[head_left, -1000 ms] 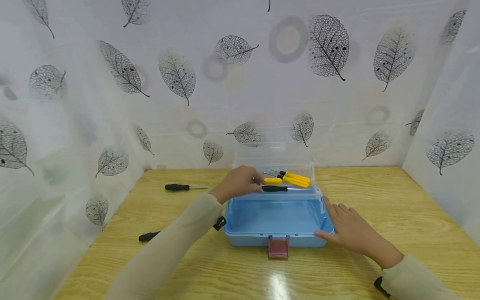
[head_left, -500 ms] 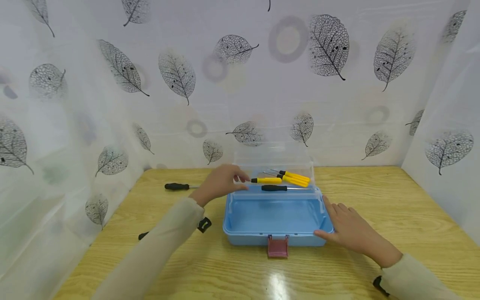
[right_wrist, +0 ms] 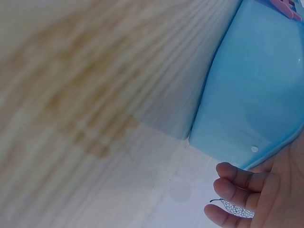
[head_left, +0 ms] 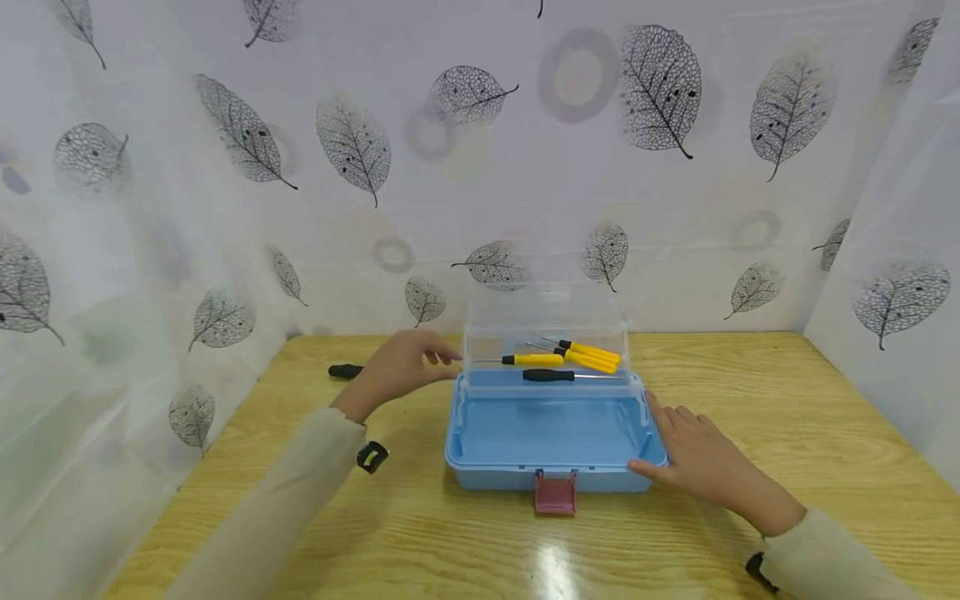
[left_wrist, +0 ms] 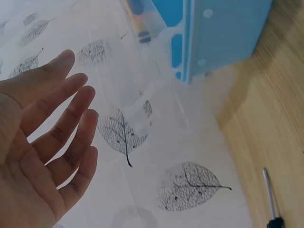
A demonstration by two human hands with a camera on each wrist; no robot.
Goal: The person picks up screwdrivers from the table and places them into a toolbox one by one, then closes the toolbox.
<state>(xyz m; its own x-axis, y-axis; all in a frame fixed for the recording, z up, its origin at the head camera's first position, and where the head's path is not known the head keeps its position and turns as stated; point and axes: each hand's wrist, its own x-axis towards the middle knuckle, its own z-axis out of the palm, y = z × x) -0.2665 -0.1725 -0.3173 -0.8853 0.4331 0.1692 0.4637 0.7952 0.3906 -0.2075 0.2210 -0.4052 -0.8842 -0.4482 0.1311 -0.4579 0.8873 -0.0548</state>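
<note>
Wood-grain bench (head_left: 465, 558): four yellow/black-handled screwdrivers (head_left: 536, 360) inside mid-frame translucent plastic tray (head_left: 551, 392), black-handled screwdriver (head_left: 344, 372) remaining centre-left, left hand (head_left: 401, 367), right hand (head_left: 699, 463) loosely spread, empty.

On my feed, the box (head_left: 487, 480) reads as smooth blue plastic, with a slick plastic latch (head_left: 556, 496) at six o'clock and a clear plastic tray (head_left: 555, 392) at twelve. The drivers (head_left: 534, 360) pair plastic handles with metal shafts; the wood-grain desk (head_left: 750, 392) shines glossy.
</note>
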